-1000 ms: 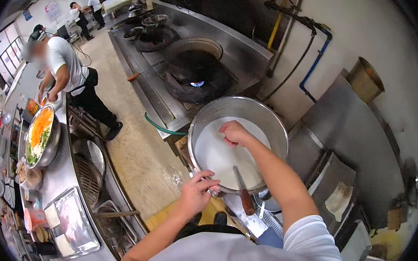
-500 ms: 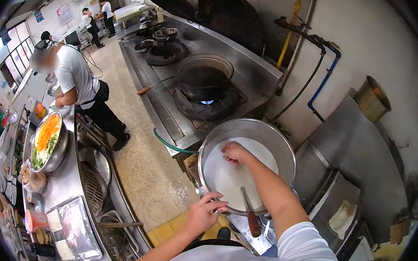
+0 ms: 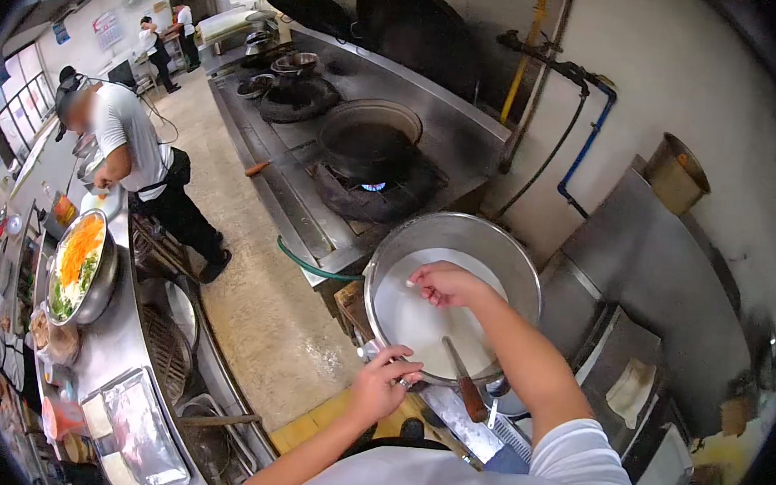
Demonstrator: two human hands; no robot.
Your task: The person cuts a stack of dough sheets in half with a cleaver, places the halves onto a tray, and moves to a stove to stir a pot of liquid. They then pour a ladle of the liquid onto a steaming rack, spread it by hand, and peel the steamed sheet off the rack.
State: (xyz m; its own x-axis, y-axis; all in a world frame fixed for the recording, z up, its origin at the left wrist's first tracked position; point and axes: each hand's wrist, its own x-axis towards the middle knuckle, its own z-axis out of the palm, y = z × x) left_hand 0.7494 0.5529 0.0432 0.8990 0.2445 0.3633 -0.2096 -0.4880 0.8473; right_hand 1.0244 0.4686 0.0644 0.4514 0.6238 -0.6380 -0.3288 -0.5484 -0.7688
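Note:
A large metal pot [image 3: 532, 263] in front of me holds a white liquid or powder-like white filling [image 3: 409, 322]. Over it hangs my right hand [image 3: 447, 285], its fingers curled in, with a small whitish spot at the fingertips that is too small to name. My left hand [image 3: 383, 386] is beside the pot's near-left rim, fingers bent round a silvery object [image 3: 368, 349] that I cannot identify. A utensil with a wooden handle [image 3: 472, 400] leans on the near rim; its metal shaft dips into the white contents and its head is hidden.
Behind the pot, a wok [image 3: 370, 141] sits over a lit blue flame on the steel range [image 3: 276, 165]. On the left counter are a bowl of cut vegetables [image 3: 81, 264] and a foil-like tray [image 3: 145, 429]. A co-worker [image 3: 136, 141] stands bent over that counter.
My right hand has turned and its fingers have loosened from a tighter curl, still above the pot. My left hand has barely moved. The co-worker has bent lower, and the view has shifted slightly.

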